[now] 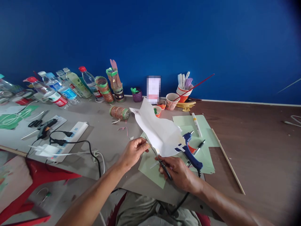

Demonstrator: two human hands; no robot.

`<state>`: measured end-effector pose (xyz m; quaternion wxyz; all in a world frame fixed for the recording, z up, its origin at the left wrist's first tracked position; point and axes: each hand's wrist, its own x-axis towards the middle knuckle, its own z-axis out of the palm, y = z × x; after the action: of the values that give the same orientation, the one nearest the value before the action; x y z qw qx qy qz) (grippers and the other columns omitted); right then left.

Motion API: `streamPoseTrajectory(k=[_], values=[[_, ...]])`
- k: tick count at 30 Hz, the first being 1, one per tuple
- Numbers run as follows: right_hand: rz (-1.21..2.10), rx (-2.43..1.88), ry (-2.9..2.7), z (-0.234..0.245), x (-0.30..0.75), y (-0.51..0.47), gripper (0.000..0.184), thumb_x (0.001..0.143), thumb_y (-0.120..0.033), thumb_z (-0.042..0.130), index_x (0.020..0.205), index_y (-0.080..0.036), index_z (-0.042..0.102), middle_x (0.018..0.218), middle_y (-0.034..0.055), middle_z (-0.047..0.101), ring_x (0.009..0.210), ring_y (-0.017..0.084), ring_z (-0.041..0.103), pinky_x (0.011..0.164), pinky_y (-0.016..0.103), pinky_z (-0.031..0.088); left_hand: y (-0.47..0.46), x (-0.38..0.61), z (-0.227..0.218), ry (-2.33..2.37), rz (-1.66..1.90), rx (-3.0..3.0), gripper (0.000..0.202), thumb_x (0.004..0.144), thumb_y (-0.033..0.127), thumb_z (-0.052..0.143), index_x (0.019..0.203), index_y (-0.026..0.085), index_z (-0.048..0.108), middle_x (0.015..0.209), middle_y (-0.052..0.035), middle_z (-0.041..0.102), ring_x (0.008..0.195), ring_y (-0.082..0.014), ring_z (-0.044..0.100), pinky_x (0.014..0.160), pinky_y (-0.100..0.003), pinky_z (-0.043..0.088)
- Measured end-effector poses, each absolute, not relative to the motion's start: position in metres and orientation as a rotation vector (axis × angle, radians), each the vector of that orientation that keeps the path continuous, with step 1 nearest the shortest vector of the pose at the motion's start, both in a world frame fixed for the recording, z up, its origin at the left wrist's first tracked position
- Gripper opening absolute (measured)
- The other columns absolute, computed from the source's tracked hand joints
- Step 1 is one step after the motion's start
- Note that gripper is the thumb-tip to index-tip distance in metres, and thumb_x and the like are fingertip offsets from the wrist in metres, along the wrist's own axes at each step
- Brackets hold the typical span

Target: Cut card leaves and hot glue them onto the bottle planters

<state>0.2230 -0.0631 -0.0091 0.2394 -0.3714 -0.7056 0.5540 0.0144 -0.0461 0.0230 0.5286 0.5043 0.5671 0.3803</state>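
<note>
My right hand (pixel 175 172) is wrapped around a pair of dark-handled scissors (pixel 166 169), whose narrow metal blades point up and left. Along the blades lies the lower edge of a curled white sheet of paper (pixel 156 128) with a cut, uneven outline. My left hand (pixel 135 152) is closed in a pinch by the blade tips; what sits between its thumb and finger is too small to make out. Just right of the paper, a blue glue gun (pixel 191 155) lies on pale green paper (pixel 209 160).
A black pen (pixel 199 146) and a white marker (pixel 197 124) lie to the right. Paper cups (pixel 172 102) stand along the wall. Plastic bottles (pixel 56 98) and a wrapped bottle (pixel 119 112) are at the left, near a power strip (pixel 70 141) with trailing cables.
</note>
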Motion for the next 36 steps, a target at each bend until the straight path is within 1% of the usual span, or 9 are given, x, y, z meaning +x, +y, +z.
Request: streamPoseTrajectory(k=[5,7,10,16,19,24,28,32,36], values=[[1.683,-0.955,-1.737,-0.009,0.223,-0.062,0.040,0.093,-0.050,0.048,0.103,-0.015,0.065,0.066,0.0008,0.058,0.055,0.013,0.051,0.055,0.025,0.045,-0.046,0.013,0.025,1.315,0.887,1.210,0.023,0.079,0.039,0.065,0.078,0.016,0.062,0.070,0.0003,0.060,0.070,-0.0151,0.057,0.070,-0.028,0.042],[1.747,-0.927,-1.662,-0.004,0.225,-0.060,0.050,0.090,-0.058,0.050,0.111,-0.014,0.062,0.068,0.0007,0.058,0.059,0.014,0.054,0.059,0.027,0.047,-0.048,0.012,0.025,1.283,0.931,1.172,0.022,0.080,0.038,0.065,0.079,0.016,0.062,0.073,0.0003,0.061,0.071,-0.0141,0.058,0.072,-0.027,0.042],[1.877,-0.852,-1.549,0.001,0.229,-0.057,0.060,0.084,-0.067,0.055,0.114,-0.015,0.061,0.073,0.0021,0.060,0.063,0.015,0.058,0.062,0.028,0.048,-0.049,0.011,0.023,1.218,1.022,1.032,0.023,0.079,0.038,0.069,0.080,0.015,0.063,0.081,-0.0006,0.064,0.072,-0.0122,0.060,0.073,-0.027,0.044],[2.216,-0.479,-1.323,0.001,0.236,-0.057,0.054,0.085,-0.060,0.061,0.114,-0.014,0.062,0.082,0.0072,0.067,0.064,0.015,0.063,0.068,0.031,0.049,-0.045,0.009,0.021,1.117,1.109,0.666,0.033,0.063,0.035,0.083,0.072,0.015,0.058,0.082,-0.0029,0.070,0.069,-0.0141,0.067,0.075,-0.031,0.051],[2.257,-0.416,-1.241,0.002,0.238,-0.055,0.054,0.085,-0.058,0.062,0.115,-0.013,0.063,0.084,0.0086,0.068,0.066,0.017,0.064,0.067,0.031,0.048,-0.043,0.009,0.022,1.073,1.111,0.655,0.034,0.064,0.033,0.083,0.073,0.016,0.055,0.076,-0.0019,0.070,0.065,-0.0142,0.067,0.075,-0.033,0.053],[2.237,-0.359,-1.146,0.009,0.241,-0.052,0.053,0.086,-0.056,0.063,0.117,-0.012,0.063,0.083,0.0089,0.068,0.067,0.017,0.064,0.064,0.030,0.048,-0.042,0.008,0.024,1.073,1.110,0.698,0.030,0.068,0.030,0.079,0.076,0.017,0.054,0.070,0.0019,0.066,0.057,-0.0094,0.059,0.072,-0.032,0.053],[2.199,-0.389,-1.259,0.024,0.246,-0.049,0.052,0.088,-0.055,0.061,0.118,-0.013,0.063,0.084,0.0083,0.068,0.067,0.016,0.065,0.065,0.029,0.047,-0.039,0.006,0.023,1.065,1.121,0.760,0.022,0.071,0.027,0.076,0.076,0.017,0.057,0.068,0.0038,0.061,0.060,-0.0080,0.056,0.069,-0.027,0.051],[2.029,-0.624,-1.433,0.040,0.248,-0.044,0.053,0.088,-0.058,0.059,0.116,-0.013,0.061,0.083,0.0067,0.066,0.069,0.016,0.063,0.068,0.030,0.046,-0.033,0.008,0.024,1.067,1.085,0.811,0.021,0.069,0.027,0.076,0.079,0.015,0.062,0.070,0.0025,0.060,0.062,-0.0078,0.056,0.068,-0.025,0.049],[1.745,-0.940,-1.648,0.040,0.242,-0.038,0.049,0.089,-0.055,0.057,0.115,-0.014,0.059,0.083,0.0051,0.062,0.071,0.016,0.059,0.066,0.028,0.046,-0.026,0.015,0.025,1.117,1.066,0.797,0.032,0.065,0.027,0.080,0.090,0.015,0.063,0.075,0.0021,0.060,0.064,-0.0084,0.057,0.065,-0.024,0.048]])
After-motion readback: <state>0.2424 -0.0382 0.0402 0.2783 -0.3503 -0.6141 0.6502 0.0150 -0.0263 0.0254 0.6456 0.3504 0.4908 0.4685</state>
